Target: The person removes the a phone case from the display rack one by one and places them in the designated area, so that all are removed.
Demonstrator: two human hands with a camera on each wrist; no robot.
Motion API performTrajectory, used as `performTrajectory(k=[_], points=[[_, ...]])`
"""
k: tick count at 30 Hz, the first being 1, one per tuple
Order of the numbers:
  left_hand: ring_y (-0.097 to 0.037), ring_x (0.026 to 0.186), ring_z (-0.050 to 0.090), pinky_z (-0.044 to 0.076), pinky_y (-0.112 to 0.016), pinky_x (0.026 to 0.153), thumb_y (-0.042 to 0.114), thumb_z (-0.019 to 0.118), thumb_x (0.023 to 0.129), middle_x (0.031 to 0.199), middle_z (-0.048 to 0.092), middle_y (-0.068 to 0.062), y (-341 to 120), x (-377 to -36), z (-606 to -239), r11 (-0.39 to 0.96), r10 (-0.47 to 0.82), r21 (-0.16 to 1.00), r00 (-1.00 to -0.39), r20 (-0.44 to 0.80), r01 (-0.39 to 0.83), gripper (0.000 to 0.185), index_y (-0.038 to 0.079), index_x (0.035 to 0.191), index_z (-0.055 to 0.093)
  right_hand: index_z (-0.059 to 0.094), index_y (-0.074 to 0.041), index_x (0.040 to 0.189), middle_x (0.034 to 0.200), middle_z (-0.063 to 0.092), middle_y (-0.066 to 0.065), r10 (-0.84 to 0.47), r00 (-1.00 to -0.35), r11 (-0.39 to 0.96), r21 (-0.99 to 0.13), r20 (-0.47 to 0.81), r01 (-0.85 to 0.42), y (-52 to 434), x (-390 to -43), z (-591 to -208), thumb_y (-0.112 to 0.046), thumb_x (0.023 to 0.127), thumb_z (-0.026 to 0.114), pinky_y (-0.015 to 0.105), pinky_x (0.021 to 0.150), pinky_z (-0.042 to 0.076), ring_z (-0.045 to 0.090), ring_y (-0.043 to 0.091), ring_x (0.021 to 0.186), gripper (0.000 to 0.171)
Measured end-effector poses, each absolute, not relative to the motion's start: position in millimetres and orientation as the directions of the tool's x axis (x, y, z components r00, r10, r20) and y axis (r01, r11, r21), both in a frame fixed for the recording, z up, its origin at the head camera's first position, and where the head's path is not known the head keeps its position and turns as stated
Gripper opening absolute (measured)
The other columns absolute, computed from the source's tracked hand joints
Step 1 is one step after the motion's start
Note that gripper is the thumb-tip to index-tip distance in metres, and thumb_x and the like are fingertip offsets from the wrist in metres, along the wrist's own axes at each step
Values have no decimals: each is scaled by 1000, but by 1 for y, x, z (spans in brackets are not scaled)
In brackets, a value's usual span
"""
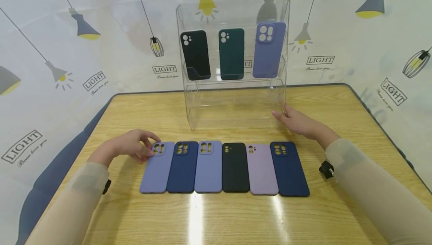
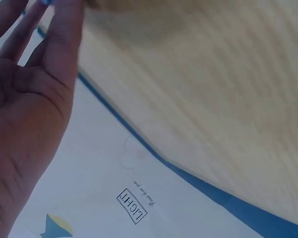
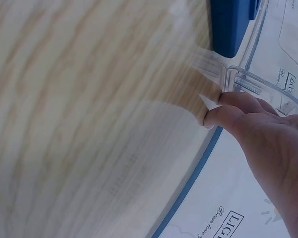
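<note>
Three phone cases already up on the top shelf of the clear display stand [image 1: 236, 102] at the back of the wooden table [image 1: 337, 102]: a black case [image 1: 195, 54], a dark green case [image 1: 231, 53] and a lilac case [image 1: 269, 49], upright and side by side. Two lower shelves bare, by the look of it.

Six more flat on the table in a tight row, backs up. From the left: lavender case [image 1: 157, 168], navy case [image 1: 183, 168], second lavender case [image 1: 208, 167], black flat case [image 1: 235, 167], pale pink case [image 1: 261, 170], second navy case [image 1: 288, 169].

At the left end, left hand [image 1: 129, 145] resting on the table with fingers loosely curled at the top corner of the lavender case, fingertips touching its edge by the camera cutout; no firm hold visible, nothing lifted. Left wrist view blurred: palm and straightish fingers only, a sliver of blue at the tips.

On the right, right hand [image 1: 295, 119] lying open, fingers fairly straight, fingertips [image 3: 223, 106] against the bottom right corner of the stand, apparently steadying it; nothing held. Right wrist view confirming fingertips on the clear base, a blue case edge beyond.

Judged from the layout: roughly a third of the cases placed, six left on the table, the leftmost one apparently next in hand.
</note>
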State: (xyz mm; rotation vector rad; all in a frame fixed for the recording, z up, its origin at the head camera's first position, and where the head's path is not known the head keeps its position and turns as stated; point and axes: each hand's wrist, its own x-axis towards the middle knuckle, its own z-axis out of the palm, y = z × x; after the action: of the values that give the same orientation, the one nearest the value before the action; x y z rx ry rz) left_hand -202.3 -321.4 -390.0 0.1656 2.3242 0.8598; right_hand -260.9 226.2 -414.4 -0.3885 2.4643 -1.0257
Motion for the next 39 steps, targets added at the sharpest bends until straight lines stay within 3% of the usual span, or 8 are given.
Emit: performTrajectory(k=[9,18,24,27,31,36,39], points=[[-28,94,65,61,-38,78,28,65,95,118,60,-15,-304,-221,-354,824,340,567,-806,-484,6,51,12,141,50,-20,-19,154,164,-10,16,-409,-868,681,-727,-283,-83,229,-265,-419,-68,97,28,64,119,13,4,43,150,89],[-25,96,67,60,-40,83,29,65,95,117,65,-13,-275,-244,-327,834,381,528,-861,-336,163,47,17,138,51,-22,-20,153,163,2,23,-416,-866,684,-723,-277,-97,229,-263,-418,-74,93,27,65,118,18,14,45,148,94],[-27,101,67,59,-41,85,37,63,96,129,59,-12,-255,-257,-322,831,359,527,-895,-264,178,59,20,147,41,-21,-20,154,163,-3,22,-420,-868,677,-728,-264,-106,228,-262,-417,-69,97,28,66,117,18,12,46,148,90],[-31,110,65,57,-44,88,41,61,96,133,55,-11,-245,-264,-319,832,346,522,-912,-222,188,65,22,152,33,-21,-21,153,163,3,23,-423,-867,672,-732,-262,-107,227,-261,-416,-69,97,29,65,117,19,14,45,148,89],[-33,122,59,55,-49,92,43,60,96,138,52,-12,-233,-275,-307,820,314,530,-944,-99,217,72,25,155,24,-22,-23,153,163,5,23,-421,-868,680,-725,-265,-108,228,-261,-417,-73,94,28,66,118,18,14,46,148,92],[-30,119,59,55,-49,91,40,60,96,140,50,-10,-218,-287,-284,799,261,544,-963,73,258,73,30,156,19,-21,-20,154,164,-10,16,-415,-868,686,-721,-272,-102,228,-262,-418,-72,94,26,66,118,15,6,45,150,92],[-27,114,59,54,-46,89,36,60,97,140,49,-9,-208,-292,-271,787,234,547,-959,161,284,72,32,156,19,-21,-19,154,164,-11,15,-416,-867,682,-724,-274,-98,227,-262,-419,-73,94,26,65,118,15,6,45,150,94]])
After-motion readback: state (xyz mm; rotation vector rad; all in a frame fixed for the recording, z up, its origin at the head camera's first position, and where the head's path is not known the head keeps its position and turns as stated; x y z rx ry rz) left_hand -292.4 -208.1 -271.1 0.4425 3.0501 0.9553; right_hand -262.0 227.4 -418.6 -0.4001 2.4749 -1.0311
